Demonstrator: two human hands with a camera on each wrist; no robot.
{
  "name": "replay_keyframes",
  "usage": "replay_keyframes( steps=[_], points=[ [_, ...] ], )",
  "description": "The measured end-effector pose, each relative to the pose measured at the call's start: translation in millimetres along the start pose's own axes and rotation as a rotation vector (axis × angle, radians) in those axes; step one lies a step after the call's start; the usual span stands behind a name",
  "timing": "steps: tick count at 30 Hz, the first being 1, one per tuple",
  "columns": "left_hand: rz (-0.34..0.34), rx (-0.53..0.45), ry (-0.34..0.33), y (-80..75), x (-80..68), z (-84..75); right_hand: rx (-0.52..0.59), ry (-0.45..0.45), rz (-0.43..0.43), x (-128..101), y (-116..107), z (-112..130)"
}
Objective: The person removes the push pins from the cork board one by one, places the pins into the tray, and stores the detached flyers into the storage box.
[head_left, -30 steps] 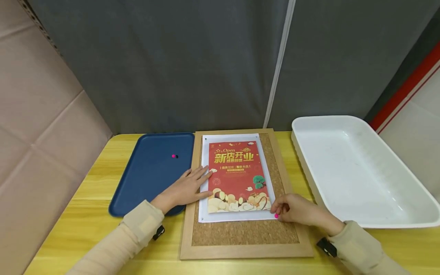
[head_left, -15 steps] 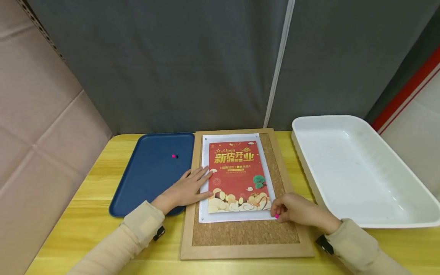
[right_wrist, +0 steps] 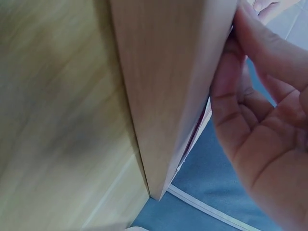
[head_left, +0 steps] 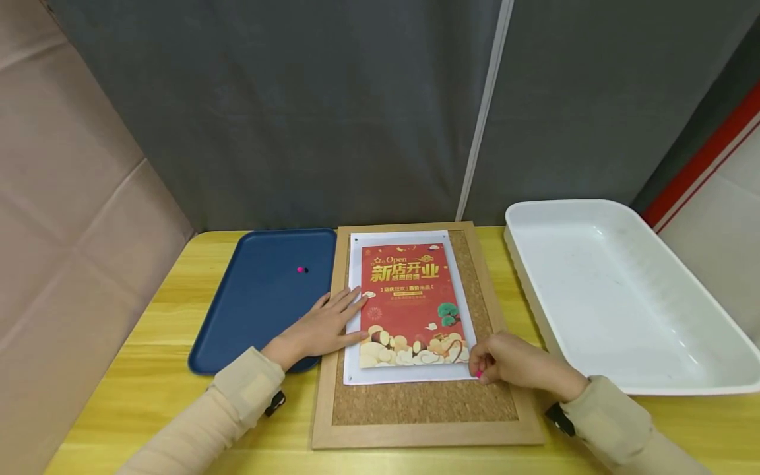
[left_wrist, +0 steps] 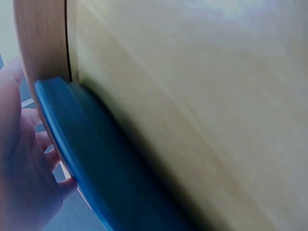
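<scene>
A red poster [head_left: 410, 316] with gold lettering and a white border lies on a framed cork board [head_left: 424, 406]. Small pins show at its two top corners and at the lower left one. My left hand [head_left: 323, 326] rests flat on the poster's left edge, fingers spread. At the lower right corner, my right hand [head_left: 505, 359] pinches a small pink pushpin [head_left: 478, 374], whose point is hidden by the fingers. The right wrist view shows the same curled fingers [right_wrist: 231, 96] beside the board's wooden frame [right_wrist: 159, 72].
A blue tray [head_left: 237, 316] left of the board holds a small pink-and-black item [head_left: 301, 270]. To the right stands a deep white plastic tub [head_left: 617, 297]. A grey curtain [head_left: 297, 119] hangs behind the wooden table [head_left: 148, 343].
My right fingers have shifted very slightly at the poster's corner, and less of the pink pushpin shows. The left hand stays in place.
</scene>
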State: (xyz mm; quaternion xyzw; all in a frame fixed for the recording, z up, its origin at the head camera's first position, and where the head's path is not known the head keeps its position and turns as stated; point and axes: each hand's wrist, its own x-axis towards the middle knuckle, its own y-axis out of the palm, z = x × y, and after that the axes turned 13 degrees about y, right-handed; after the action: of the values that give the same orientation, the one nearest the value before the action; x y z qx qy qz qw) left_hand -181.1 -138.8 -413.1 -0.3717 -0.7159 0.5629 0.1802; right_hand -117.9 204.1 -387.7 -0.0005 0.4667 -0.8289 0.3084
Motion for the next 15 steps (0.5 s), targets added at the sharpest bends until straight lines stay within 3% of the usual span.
replay_keyframes(
  steps=[15],
  points=[
    [-0.013,-0.02,0.004,0.3,-0.4,0.3,0.018,-0.101,0.009,-0.3,-1.8,-8.4]
  ],
)
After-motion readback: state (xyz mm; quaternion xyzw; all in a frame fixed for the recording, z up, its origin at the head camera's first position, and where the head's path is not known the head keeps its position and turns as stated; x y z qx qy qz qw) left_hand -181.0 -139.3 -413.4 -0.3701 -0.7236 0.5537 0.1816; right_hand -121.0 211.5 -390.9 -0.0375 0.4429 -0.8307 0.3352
